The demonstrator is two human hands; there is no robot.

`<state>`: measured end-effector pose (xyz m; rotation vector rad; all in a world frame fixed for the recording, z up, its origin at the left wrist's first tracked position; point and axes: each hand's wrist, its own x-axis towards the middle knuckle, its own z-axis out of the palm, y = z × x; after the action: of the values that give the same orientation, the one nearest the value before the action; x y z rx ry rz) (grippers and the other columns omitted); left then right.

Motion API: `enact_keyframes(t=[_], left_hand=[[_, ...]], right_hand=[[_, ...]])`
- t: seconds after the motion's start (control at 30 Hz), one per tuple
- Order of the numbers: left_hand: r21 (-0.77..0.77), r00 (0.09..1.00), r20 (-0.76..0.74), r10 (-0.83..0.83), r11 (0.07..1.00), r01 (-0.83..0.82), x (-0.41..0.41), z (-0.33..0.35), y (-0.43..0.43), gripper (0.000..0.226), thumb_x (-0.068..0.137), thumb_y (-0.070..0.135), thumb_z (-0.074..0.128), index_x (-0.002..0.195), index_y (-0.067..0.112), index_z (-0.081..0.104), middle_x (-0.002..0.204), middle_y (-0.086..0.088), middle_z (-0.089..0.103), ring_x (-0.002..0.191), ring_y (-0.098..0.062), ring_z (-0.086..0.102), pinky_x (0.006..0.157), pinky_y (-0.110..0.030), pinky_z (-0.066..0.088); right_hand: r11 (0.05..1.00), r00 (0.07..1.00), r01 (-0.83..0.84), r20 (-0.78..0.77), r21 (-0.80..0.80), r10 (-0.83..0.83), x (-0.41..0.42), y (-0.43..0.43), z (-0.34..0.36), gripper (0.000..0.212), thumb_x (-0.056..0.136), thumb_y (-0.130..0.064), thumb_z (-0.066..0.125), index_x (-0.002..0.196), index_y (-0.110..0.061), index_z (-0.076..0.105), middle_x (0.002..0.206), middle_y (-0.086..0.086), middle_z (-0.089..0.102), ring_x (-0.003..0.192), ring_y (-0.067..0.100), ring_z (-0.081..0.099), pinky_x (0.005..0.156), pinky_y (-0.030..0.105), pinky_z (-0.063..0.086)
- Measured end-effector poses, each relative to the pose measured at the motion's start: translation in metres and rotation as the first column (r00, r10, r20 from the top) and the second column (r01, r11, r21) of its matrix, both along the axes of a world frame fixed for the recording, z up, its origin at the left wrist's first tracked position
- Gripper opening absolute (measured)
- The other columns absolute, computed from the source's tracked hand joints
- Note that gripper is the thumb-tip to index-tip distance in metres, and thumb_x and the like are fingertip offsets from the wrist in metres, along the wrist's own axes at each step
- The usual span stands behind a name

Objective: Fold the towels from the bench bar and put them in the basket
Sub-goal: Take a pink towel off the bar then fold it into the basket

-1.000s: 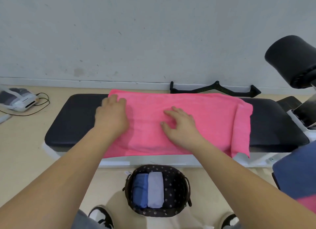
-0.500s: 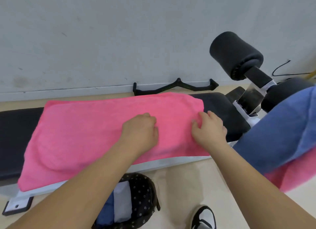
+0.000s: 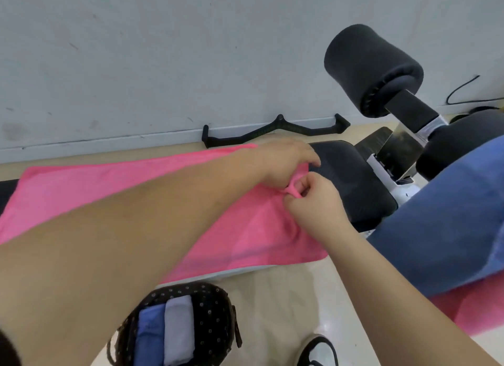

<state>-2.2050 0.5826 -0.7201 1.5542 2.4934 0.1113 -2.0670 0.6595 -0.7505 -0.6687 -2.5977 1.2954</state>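
A pink towel (image 3: 114,191) lies spread over the black bench pad (image 3: 351,182). Both hands meet at its right edge. My left hand (image 3: 283,163) reaches across and pinches the far right corner. My right hand (image 3: 313,210) grips a bunched bit of the same edge just below it. On the floor in front stands a black dotted basket (image 3: 215,319) holding a folded blue towel (image 3: 148,335) and a folded grey towel (image 3: 178,330). A blue towel (image 3: 447,229) and another pink towel (image 3: 480,303) hang at the right.
The bench's black foam roller (image 3: 373,68) rises at the upper right. A black cable-machine handle (image 3: 275,131) lies on the floor against the grey wall. My shoe (image 3: 319,352) shows at the bottom, to the right of the basket.
Both hands moved from pressing flat on the towel to its right edge, where they now pinch the fabric. The view shifted right and closer.
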Motion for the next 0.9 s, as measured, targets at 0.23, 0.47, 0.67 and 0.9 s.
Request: enact_keyframes(t=[0.23, 0.47, 0.67, 0.9], left_hand=[[-0.079, 0.986, -0.163, 0.024, 0.996, -0.037, -0.01, 0.002, 0.001, 0.01, 0.086, 0.018, 0.061, 0.091, 0.027, 0.062, 0.082, 0.008, 0.058, 0.09, -0.022, 0.06, 0.063, -0.033, 0.042], [0.317, 0.842, -0.385, 0.378, 0.911, -0.264, -0.032, 0.014, 0.009, 0.023, 0.097, 0.016, 0.05, 0.11, 0.021, 0.069, 0.115, -0.007, 0.054, 0.105, -0.031, 0.051, 0.073, -0.038, 0.03], [0.113, 0.828, -0.412, 0.379, 0.923, -0.367, -0.027, -0.023, 0.011, 0.03, 0.092, 0.006, 0.054, 0.113, 0.021, 0.069, 0.126, -0.006, 0.05, 0.119, -0.03, 0.045, 0.09, -0.041, 0.035], [0.202, 0.792, -0.244, 0.56, 0.828, -0.523, -0.043, -0.009, 0.019, 0.027, 0.092, 0.004, 0.051, 0.111, 0.016, 0.065, 0.118, -0.011, 0.047, 0.09, -0.032, 0.055, 0.071, -0.041, 0.04]], right_hand=[[0.949, 0.997, 0.08, 0.004, -0.305, -0.083, 0.001, 0.008, 0.009, 0.035, 0.076, -0.015, 0.085, 0.102, -0.018, 0.061, 0.087, -0.006, 0.06, 0.073, 0.009, 0.057, 0.062, 0.024, 0.041], [0.937, 0.982, 0.182, 0.101, -0.298, -0.159, 0.008, 0.032, 0.005, 0.02, 0.082, -0.013, 0.076, 0.09, -0.002, 0.06, 0.078, 0.007, 0.06, 0.064, 0.024, 0.054, 0.053, 0.034, 0.048], [0.986, 0.965, 0.159, 0.22, -0.041, -0.146, 0.019, 0.057, 0.0, 0.029, 0.079, -0.014, 0.075, 0.068, -0.012, 0.049, 0.064, 0.005, 0.044, 0.06, 0.021, 0.042, 0.056, 0.032, 0.034], [0.995, 0.955, 0.091, 0.288, -0.047, -0.074, 0.031, 0.072, 0.002, 0.03, 0.072, -0.021, 0.083, 0.073, -0.012, 0.054, 0.065, 0.006, 0.055, 0.058, 0.024, 0.052, 0.056, 0.034, 0.041]])
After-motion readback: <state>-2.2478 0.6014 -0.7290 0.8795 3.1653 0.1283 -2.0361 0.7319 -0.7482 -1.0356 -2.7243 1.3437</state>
